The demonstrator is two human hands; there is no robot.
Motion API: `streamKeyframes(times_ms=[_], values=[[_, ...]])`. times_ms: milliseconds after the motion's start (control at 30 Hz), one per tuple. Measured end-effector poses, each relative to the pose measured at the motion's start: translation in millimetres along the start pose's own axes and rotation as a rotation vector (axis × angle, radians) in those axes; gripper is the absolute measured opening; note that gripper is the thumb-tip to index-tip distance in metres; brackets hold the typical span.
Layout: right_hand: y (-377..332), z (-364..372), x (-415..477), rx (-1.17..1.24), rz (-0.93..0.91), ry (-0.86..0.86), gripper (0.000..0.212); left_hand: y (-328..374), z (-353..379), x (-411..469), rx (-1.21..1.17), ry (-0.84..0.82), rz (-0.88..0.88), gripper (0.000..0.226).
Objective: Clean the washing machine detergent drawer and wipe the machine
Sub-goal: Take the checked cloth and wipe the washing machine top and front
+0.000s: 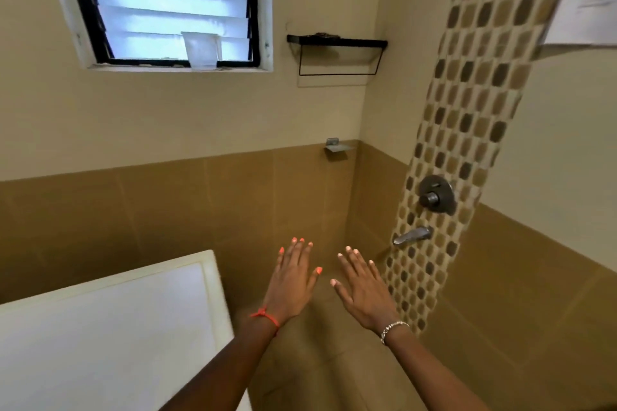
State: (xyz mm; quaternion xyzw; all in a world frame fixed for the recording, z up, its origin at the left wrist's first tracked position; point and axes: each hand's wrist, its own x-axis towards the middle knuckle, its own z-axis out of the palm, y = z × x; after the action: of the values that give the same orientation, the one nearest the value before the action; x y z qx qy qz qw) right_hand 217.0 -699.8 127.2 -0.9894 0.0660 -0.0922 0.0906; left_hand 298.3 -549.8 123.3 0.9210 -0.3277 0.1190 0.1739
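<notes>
Left hand (293,280): flat, fingers spread wide, holding nothing, touching nothing.
Right hand (362,287): flat and spread too, holding nothing.
Washing machine (110,337): white top, low on the left, just beside the left arm.

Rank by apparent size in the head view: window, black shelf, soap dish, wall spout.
1. Window, far the largest.
2. Black shelf.
3. Wall spout and soap dish look about alike; they also sit at different depths, so no ranking between them.
</notes>
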Motion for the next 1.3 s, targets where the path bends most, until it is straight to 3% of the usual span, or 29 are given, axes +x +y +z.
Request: streamKeyframes(times_ms=[300,433,567,700,833,1067,1167,1300], values=[[102.0,-46.6,61.9,-0.097,-0.012,0.066,0.111,70.0,11.8,117.7,-0.031,0.042,-0.025,0.063],[126.8,-58.7,97.1,-0.080,0.016,0.131,0.094,82.1,4.8,160.1,-0.050,0.115,0.012,0.065],[138.1,-71.5,143.5,-0.060,0.011,0.176,0.089,78.8,0.3,205.7,-0.054,0.175,0.028,0.065],[141.0,-85.2,193.0,-0.084,-0.011,0.206,0.064,62.8,3.0,253.8,-0.027,0.184,0.046,0.071],[144.2,-90.2,254.1,-0.110,-0.046,0.243,0.092,39.7,5.5,312.2,-0.031,0.229,0.068,0.082],[146.2,-103.5,376.5,-0.094,-0.021,0.368,0.102,-7.4,-4.7,411.1,-0.037,0.330,0.120,0.085],[142.5,-116.5,415.9,-0.075,-0.028,0.393,0.089,-25.8,-14.9,445.2,-0.008,0.343,0.112,0.068],[142.5,-132.8,462.9,-0.038,-0.029,0.384,0.059,-47.4,-23.7,484.6,-0.002,0.371,0.106,0.067]])
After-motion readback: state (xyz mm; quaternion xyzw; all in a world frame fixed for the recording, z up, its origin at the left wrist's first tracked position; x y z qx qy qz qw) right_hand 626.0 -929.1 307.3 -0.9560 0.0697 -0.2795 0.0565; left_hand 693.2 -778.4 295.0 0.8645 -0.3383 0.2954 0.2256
